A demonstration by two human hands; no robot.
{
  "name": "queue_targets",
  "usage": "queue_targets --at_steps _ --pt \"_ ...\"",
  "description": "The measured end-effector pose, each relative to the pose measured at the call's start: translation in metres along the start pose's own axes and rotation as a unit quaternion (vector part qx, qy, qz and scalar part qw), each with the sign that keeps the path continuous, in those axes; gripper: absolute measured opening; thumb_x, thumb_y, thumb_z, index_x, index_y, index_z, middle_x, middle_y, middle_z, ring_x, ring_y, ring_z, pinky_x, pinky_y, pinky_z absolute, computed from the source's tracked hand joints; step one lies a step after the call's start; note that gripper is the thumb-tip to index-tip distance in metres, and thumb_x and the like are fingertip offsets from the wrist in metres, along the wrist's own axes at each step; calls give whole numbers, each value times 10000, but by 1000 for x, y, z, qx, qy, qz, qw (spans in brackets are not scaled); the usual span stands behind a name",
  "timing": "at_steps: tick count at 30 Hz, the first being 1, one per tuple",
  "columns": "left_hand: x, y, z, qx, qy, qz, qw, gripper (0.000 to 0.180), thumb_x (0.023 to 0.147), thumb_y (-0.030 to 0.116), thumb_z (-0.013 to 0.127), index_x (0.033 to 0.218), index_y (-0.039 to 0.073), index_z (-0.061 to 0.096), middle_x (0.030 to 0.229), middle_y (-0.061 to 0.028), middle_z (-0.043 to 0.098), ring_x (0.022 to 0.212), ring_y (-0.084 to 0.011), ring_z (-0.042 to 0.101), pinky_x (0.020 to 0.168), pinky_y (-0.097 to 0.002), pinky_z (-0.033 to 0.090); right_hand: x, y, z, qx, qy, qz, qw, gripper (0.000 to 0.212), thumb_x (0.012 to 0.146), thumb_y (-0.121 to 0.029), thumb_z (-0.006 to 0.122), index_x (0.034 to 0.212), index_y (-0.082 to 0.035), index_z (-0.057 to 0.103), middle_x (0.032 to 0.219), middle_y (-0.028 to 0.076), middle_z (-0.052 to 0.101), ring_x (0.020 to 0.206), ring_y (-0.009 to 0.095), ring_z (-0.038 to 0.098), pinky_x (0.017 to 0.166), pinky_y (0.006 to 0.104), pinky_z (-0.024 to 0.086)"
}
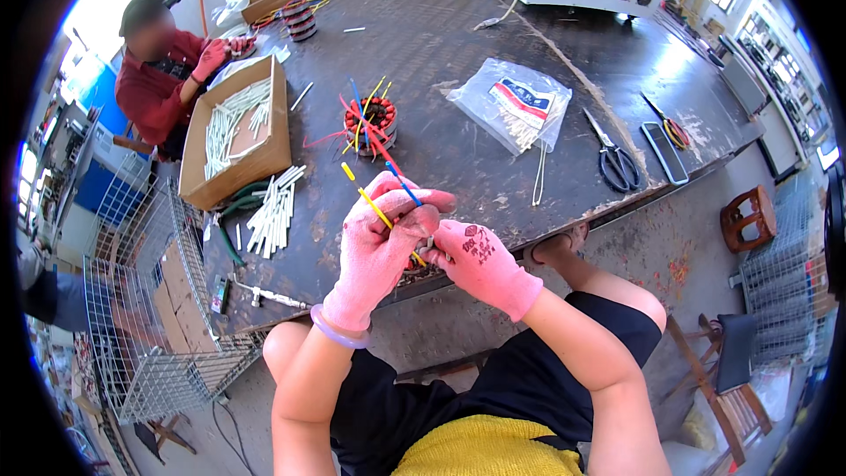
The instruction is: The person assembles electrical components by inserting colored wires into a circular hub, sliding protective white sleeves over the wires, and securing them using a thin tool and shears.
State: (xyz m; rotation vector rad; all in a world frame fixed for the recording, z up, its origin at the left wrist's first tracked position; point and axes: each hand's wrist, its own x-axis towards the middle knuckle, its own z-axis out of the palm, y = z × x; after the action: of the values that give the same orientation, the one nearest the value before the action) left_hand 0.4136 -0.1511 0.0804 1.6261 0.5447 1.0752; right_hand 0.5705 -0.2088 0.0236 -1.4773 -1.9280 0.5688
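Seemingly arranging, my pink-gloved left hand (pixel 370 247) grips slim yellow and blue plastic-coated wires (pixel 367 198); matching right hand (pixel 485 266), grasp unclear, next needs steadiness.

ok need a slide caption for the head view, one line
Pink-gloved left hand holds yellow wire and blue wire, right hand alongside, at a dark worktable.

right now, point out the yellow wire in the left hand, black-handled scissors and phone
Yellow wire (pixel 371 202), head view: middle of its exposed length.
Black-handled scissors (pixel 607 147), head view: where blades meet handles.
Phone (pixel 664 153), head view: middle of its face.
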Motion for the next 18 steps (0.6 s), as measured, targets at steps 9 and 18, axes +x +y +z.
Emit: queue_targets --at_steps 9,18 --pt "-3 -13 -16 23 8 71 997 183 935 49 578 1051 -49 680 1011 -67 568 816 -136 600 717 -263 487 6 2 8 -71 11 -39 997 176 889 -155 640 983 -33 554 910 148 615 833 368 634 691 441 517" --pt "-1 -4 -14 36 2 85 996 175 959 81 579 1047 -36 675 915 -41 567 757 -101 565 693 -249 478 7 -2 19 -192 -3 -31 981 178 835 -102 652 967 -38 551 904 120 632 867 311 660 726 434 529"
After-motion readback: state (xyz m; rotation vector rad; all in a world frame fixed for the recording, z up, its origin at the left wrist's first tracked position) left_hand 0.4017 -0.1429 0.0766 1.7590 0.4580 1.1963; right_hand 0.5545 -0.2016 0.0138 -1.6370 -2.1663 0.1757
